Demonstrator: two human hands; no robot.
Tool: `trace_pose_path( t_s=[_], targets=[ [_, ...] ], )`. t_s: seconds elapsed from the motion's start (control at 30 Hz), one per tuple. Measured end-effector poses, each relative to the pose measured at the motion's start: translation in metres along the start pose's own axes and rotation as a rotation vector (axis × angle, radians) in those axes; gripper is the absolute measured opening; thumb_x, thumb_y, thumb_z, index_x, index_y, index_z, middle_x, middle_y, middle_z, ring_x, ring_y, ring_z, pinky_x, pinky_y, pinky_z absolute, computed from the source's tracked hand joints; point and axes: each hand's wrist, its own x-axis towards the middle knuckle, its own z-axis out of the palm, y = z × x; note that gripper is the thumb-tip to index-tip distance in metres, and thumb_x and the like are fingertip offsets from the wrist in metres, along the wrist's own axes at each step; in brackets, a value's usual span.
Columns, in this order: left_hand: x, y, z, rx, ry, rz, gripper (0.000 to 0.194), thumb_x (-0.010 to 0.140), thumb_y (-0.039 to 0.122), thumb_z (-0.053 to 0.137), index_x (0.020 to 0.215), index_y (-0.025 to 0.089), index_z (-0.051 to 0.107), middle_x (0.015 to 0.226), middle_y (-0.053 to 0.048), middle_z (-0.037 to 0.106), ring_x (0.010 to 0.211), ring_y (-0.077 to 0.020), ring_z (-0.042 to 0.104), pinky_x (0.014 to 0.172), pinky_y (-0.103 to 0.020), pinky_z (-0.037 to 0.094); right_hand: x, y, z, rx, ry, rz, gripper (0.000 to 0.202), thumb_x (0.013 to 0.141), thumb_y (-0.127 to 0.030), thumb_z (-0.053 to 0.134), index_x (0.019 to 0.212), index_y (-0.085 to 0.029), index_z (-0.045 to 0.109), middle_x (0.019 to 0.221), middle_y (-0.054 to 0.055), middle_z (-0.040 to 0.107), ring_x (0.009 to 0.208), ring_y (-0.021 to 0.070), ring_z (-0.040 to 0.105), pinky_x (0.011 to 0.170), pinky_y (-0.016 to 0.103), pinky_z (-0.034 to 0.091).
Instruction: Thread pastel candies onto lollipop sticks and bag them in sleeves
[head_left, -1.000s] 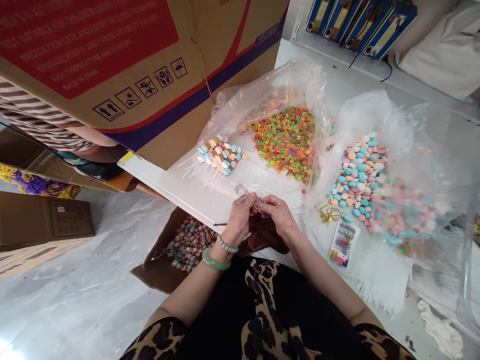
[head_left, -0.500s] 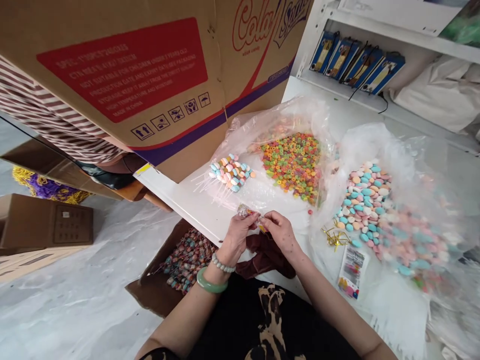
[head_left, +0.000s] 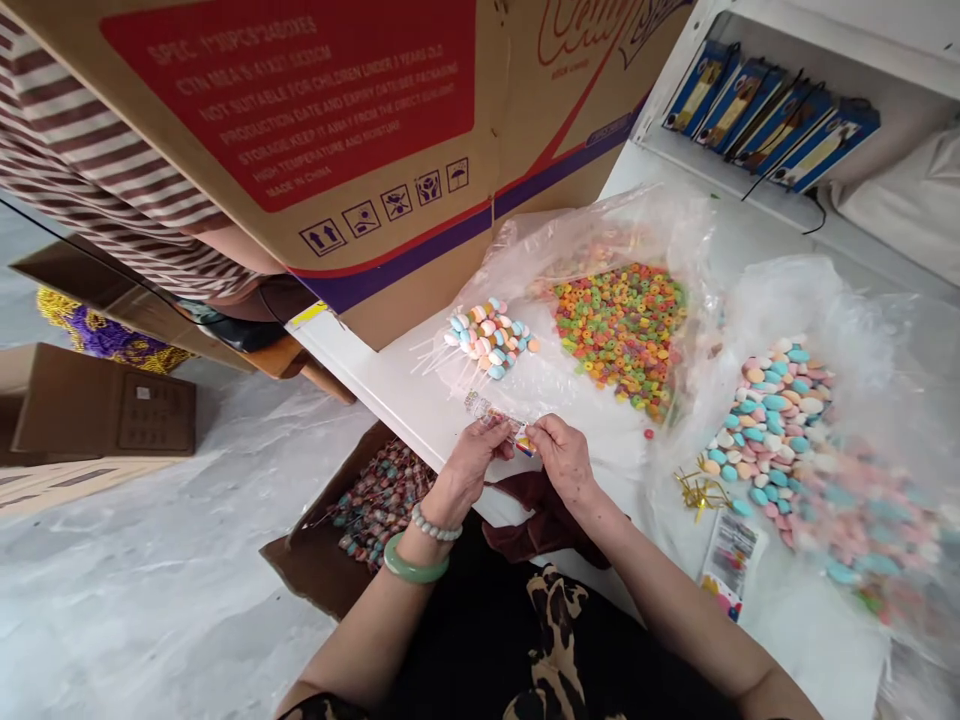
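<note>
Between my two hands is a small printed clear plastic bag (head_left: 523, 438), pinched at both sides. My left hand (head_left: 480, 455), with a beaded bracelet and a green bangle at its wrist, is closed on its left part. The fingertips of my right hand (head_left: 561, 455) grip its right end, where a coloured print shows. Just beyond lie candy sticks (head_left: 491, 338) with pastel sweets on white stems. A flat stack of printed bags (head_left: 731, 565) and gold twist ties (head_left: 702, 492) lie to the right. Dark red cloth (head_left: 540, 520) is below my hands.
Ring-shaped sweets (head_left: 622, 335) and pastel oval sweets (head_left: 780, 420) lie in open plastic bags on the white table. A large carton (head_left: 420, 250) stands at the back left. An open box (head_left: 322, 560) of wrapped candy sits below the table edge. A person in a striped shirt (head_left: 97, 160) is behind the carton.
The view has shifted, so the scene sits further right. The small bag is now stretched out more between my hands, showing more of its length and print.
</note>
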Motion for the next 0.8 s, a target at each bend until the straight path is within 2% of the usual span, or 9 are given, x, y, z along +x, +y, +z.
trace_pose_path(
  t_s=[0.07, 0.17, 0.23, 0.3, 0.43, 0.57, 0.67, 0.73, 0.8],
  targets=[
    [0.002, 0.006, -0.01, -0.005, 0.038, -0.007, 0.032, 0.061, 0.04, 0.08, 0.064, 0.012, 0.066, 0.053, -0.001, 0.057, 0.047, -0.009, 0.049, 0.051, -0.023, 0.037, 0.007, -0.004, 0.004, 0.054, -0.06, 0.002, 0.027, 0.083, -0.042, 0.054, 0.062, -0.024, 0.054, 0.054, -0.003, 0.051, 0.054, 0.0147, 0.046, 0.056, 0.027, 0.036],
    [0.007, 0.014, -0.027, -0.095, 0.188, 0.046, 0.027, 0.056, 0.03, 0.083, 0.06, 0.012, 0.064, 0.052, 0.001, 0.057, 0.044, -0.0064, 0.046, 0.048, -0.021, 0.035, 0.026, -0.013, 0.015, 0.184, -0.098, 0.044, 0.028, 0.084, -0.043, 0.052, 0.064, -0.023, 0.056, 0.053, -0.004, 0.051, 0.049, 0.0129, 0.045, 0.053, 0.027, 0.036],
    [0.01, 0.02, -0.036, -0.196, 0.272, 0.091, 0.026, 0.056, 0.027, 0.084, 0.059, 0.014, 0.062, 0.053, 0.002, 0.056, 0.045, -0.0062, 0.046, 0.048, -0.021, 0.037, 0.043, -0.021, 0.026, 0.256, -0.087, 0.109, 0.022, 0.081, -0.039, 0.054, 0.067, -0.023, 0.059, 0.051, -0.005, 0.051, 0.045, 0.0114, 0.042, 0.049, 0.026, 0.034],
    [0.011, 0.025, -0.044, -0.293, 0.307, 0.105, 0.025, 0.057, 0.028, 0.083, 0.062, 0.014, 0.062, 0.055, 0.002, 0.058, 0.048, -0.0078, 0.05, 0.05, -0.022, 0.041, 0.059, -0.03, 0.039, 0.34, -0.092, 0.185, 0.016, 0.076, -0.037, 0.057, 0.069, -0.022, 0.062, 0.047, -0.006, 0.048, 0.041, 0.0103, 0.038, 0.044, 0.025, 0.03],
    [0.012, 0.031, -0.056, -0.369, 0.328, 0.142, 0.024, 0.059, 0.024, 0.083, 0.069, 0.015, 0.063, 0.059, 0.003, 0.057, 0.05, -0.0071, 0.05, 0.046, -0.019, 0.039, 0.085, -0.049, 0.068, 0.617, -0.141, 0.313, 0.012, 0.07, -0.031, 0.06, 0.074, -0.021, 0.061, 0.044, -0.007, 0.046, 0.037, 0.0076, 0.032, 0.039, 0.023, 0.02],
    [0.011, 0.036, -0.065, -0.342, 0.337, 0.207, 0.02, 0.062, 0.022, 0.081, 0.069, 0.015, 0.063, 0.065, 0.003, 0.056, 0.052, -0.0058, 0.05, 0.047, -0.018, 0.04, 0.104, -0.065, 0.088, 0.916, -0.228, 0.554, 0.011, 0.07, -0.024, 0.063, 0.073, -0.02, 0.053, 0.047, -0.008, 0.046, 0.036, 0.0043, 0.028, 0.038, 0.019, 0.017],
    [0.007, 0.042, -0.071, -0.312, 0.311, 0.229, 0.018, 0.065, 0.022, 0.079, 0.066, 0.015, 0.063, 0.064, 0.003, 0.055, 0.053, -0.0063, 0.05, 0.051, -0.019, 0.044, 0.117, -0.073, 0.097, 1.084, -0.255, 0.677, 0.016, 0.077, -0.022, 0.062, 0.07, -0.02, 0.048, 0.045, -0.011, 0.037, 0.035, 0.0034, 0.021, 0.038, 0.018, 0.018],
    [0.004, 0.045, -0.073, -0.327, 0.295, 0.207, 0.018, 0.065, 0.022, 0.078, 0.065, 0.016, 0.062, 0.062, 0.003, 0.056, 0.054, -0.0077, 0.052, 0.054, -0.021, 0.046, 0.122, -0.076, 0.098, 1.132, -0.239, 0.707, 0.02, 0.08, -0.022, 0.061, 0.068, -0.021, 0.046, 0.044, -0.012, 0.029, 0.035, 0.0037, 0.019, 0.038, 0.018, 0.019],
    [0.002, 0.047, -0.076, -0.375, 0.286, 0.166, 0.017, 0.064, 0.021, 0.078, 0.067, 0.016, 0.063, 0.065, 0.003, 0.06, 0.057, -0.0101, 0.057, 0.058, -0.024, 0.049, 0.118, -0.076, 0.095, 1.139, -0.221, 0.729, 0.019, 0.081, -0.022, 0.06, 0.068, -0.02, 0.047, 0.044, -0.012, 0.028, 0.035, 0.0041, 0.02, 0.038, 0.018, 0.019]
  ],
)
